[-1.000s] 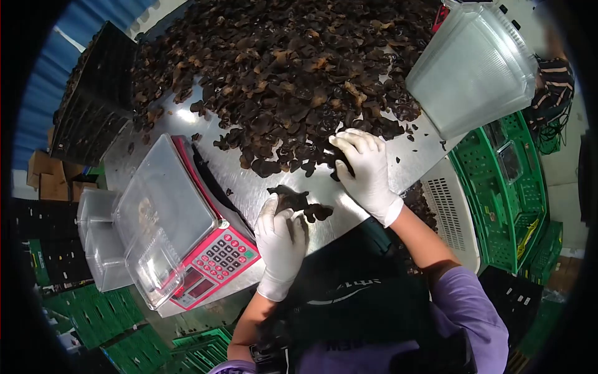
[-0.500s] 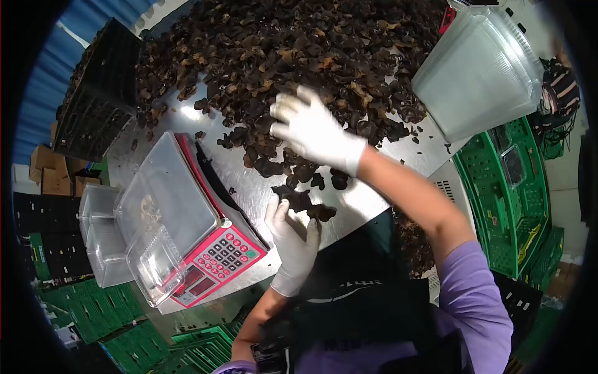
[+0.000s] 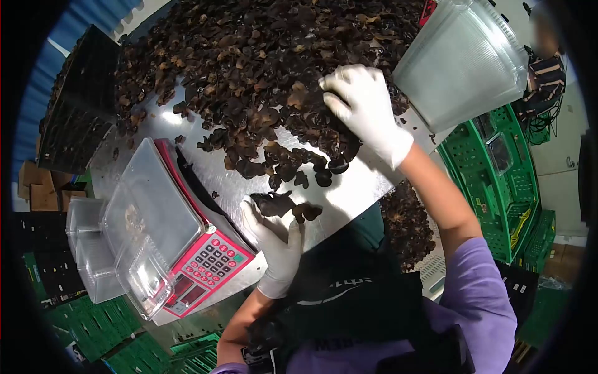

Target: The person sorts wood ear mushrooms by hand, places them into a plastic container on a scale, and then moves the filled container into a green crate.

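Note:
A large heap of dark brown wood ear mushrooms (image 3: 249, 81) covers the far part of the metal table. My left hand (image 3: 277, 249), in a white glove, is at the near edge, its fingers closed around a few dark wood ear pieces (image 3: 274, 204). One browner piece (image 3: 307, 212) shows by the thumb. My right hand (image 3: 367, 109), also gloved in white, is at the right side of the heap. Its fingers are curled down onto the mushrooms, and their grip is partly hidden.
A red-and-white scale (image 3: 208, 265) stands at left, with clear plastic tubs (image 3: 93, 249) beside it. Stacked clear containers (image 3: 464, 68) stand at right. Green crates (image 3: 492, 181) and a mushroom-filled container (image 3: 408, 227) sit beyond the table edge. Another person (image 3: 548, 75) is at far right.
My right hand has moved right across the heap, and its spread fingers have curled in. My left hand keeps the pieces near the table edge. The whole view has shifted slightly.

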Demonstrator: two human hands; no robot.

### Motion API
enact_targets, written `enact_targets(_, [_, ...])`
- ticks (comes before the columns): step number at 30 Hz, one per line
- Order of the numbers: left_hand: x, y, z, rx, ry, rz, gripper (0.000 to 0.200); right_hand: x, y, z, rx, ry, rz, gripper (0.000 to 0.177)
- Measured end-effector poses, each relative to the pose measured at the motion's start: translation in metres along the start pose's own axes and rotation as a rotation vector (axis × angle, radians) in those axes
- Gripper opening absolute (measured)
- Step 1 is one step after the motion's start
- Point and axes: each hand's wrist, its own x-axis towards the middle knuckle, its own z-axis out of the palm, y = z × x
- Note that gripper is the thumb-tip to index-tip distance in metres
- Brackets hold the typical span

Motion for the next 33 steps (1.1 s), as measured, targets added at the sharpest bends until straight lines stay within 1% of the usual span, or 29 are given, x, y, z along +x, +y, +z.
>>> enact_targets(2, [-0.002,-0.004,-0.002,0.038,0.001,0.014,0.095,-0.034,-0.014,-0.006,0.042,-0.081,0.040,0.024])
enact_targets(4, [-0.002,-0.004,-0.002,0.085,0.001,0.002,0.095,-0.052,-0.026,-0.003,0.007,-0.178,0.140,0.024])
enact_targets(5, [-0.002,-0.004,-0.002,0.086,0.001,0.004,0.095,-0.059,-0.028,0.001,0.063,-0.115,0.131,0.021])
enact_targets(6, [-0.001,-0.004,-0.001,0.085,0.007,0.012,0.096,-0.064,-0.024,0.000,0.063,-0.113,0.131,0.021])
enact_targets(8, [-0.001,-0.001,-0.001,0.088,0.020,0.017,0.096,-0.070,-0.019,-0.011,0.254,0.066,0.141,0.018])
enact_targets(9, [0.000,0.002,-0.003,0.147,0.014,0.024,0.096,-0.072,-0.022,-0.030,0.296,0.116,0.228,0.015])
enact_targets(10, [0.002,0.004,-0.004,0.206,0.010,0.031,0.096,-0.079,-0.016,-0.052,0.339,0.077,0.265,0.013])
enact_targets(11, [0.003,0.005,-0.004,0.209,0.016,0.030,0.096,-0.076,-0.019,-0.087,0.203,-0.103,0.313,0.013])
enact_targets(12, [0.003,0.006,-0.003,0.222,0.029,0.037,0.096,-0.091,-0.005,-0.105,0.012,-0.269,0.254,0.015])
enact_targets(13, [0.003,0.006,-0.002,0.235,0.041,0.043,0.096,-0.101,-0.003,-0.126,0.005,-0.398,0.332,0.016])
enact_targets(14, [0.003,0.007,0.000,0.239,0.042,0.042,0.096,-0.106,0.002,-0.137,-0.050,-0.494,0.356,0.017])
enact_targets(15, [0.004,0.008,0.001,0.201,0.040,0.039,0.096,-0.108,0.002,-0.138,-0.185,-0.498,0.371,0.017])
enact_targets(16, [0.005,0.008,0.001,0.163,0.037,0.039,0.095,-0.106,-0.001,-0.137,-0.319,-0.499,0.386,0.018])
enact_targets(17, [0.005,0.010,0.001,0.167,0.036,0.044,0.095,-0.107,-0.004,-0.123,-0.135,-0.341,0.353,0.018])
enact_targets(18, [0.005,0.012,0.000,0.112,0.013,0.004,0.095,-0.104,-0.009,-0.106,0.047,-0.184,0.316,0.019])
enact_targets(19, [0.005,0.015,0.000,0.057,-0.008,-0.035,0.094,-0.089,-0.021,-0.093,0.240,-0.151,0.210,0.020])
enact_targets(20, [0.006,0.017,-0.001,0.063,-0.004,-0.031,0.094,-0.088,-0.031,-0.066,0.241,-0.105,0.140,0.020])
enact_targets(21, [0.007,0.019,-0.003,0.054,-0.052,-0.033,0.094,-0.084,-0.047,-0.044,0.298,-0.197,0.210,0.019])
enact_targets(22, [0.007,0.020,-0.004,0.044,-0.100,-0.035,0.093,-0.072,-0.060,-0.024,0.387,-0.098,0.175,0.020])
enact_targets(23, [0.007,0.020,-0.009,0.068,-0.147,0.011,0.093,-0.061,-0.072,0.006,0.186,-0.210,0.138,0.019])
enact_targets(24, [0.007,0.019,-0.010,0.069,-0.141,0.011,0.093,-0.054,-0.074,0.019,0.077,-0.337,0.170,0.018])
enact_targets(26, [0.009,0.018,-0.013,0.092,-0.171,0.045,0.093,-0.052,-0.069,0.038,0.086,-0.261,0.193,0.015])
enact_targets(27, [0.012,0.018,-0.014,0.217,-0.133,0.167,0.094,-0.052,-0.065,0.037,0.084,-0.261,0.185,0.015])
enact_targets(29, [0.012,0.022,-0.015,0.249,-0.121,0.158,0.094,-0.053,-0.055,0.025,0.375,-0.096,0.338,0.012])
enact_targets(30, [0.013,0.024,-0.015,0.284,-0.117,0.154,0.095,-0.054,-0.054,0.019,0.396,-0.127,0.419,0.012])
enact_targets(31, [0.009,0.020,-0.014,0.198,-0.145,0.083,0.110,-0.057,-0.051,0.018,0.444,-0.110,0.440,0.013])
enact_targets(33, [0.006,0.024,-0.011,0.223,-0.147,0.082,0.111,-0.062,-0.048,0.017,0.496,-0.092,0.464,0.014])
